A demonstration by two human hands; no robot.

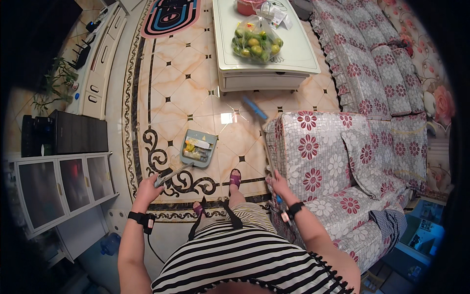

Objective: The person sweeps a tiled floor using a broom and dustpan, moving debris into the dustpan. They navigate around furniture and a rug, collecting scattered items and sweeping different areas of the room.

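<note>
My left hand is closed round the handle of a grey long-handled dustpan, which stands on the tiled floor a little ahead of my feet. Inside the pan lie a white piece, yellow scraps and other litter. My right hand grips the long stick of a broom, beside the sofa's arm. The broom's blue head is out on the floor, just before the near end of the coffee table, and looks slightly blurred.
The white coffee table holds a clear bag of green citrus fruit and a red basin. A flower-patterned sofa runs along the right. Low cabinets line the left, and a dark oval-ended mat lies at the top.
</note>
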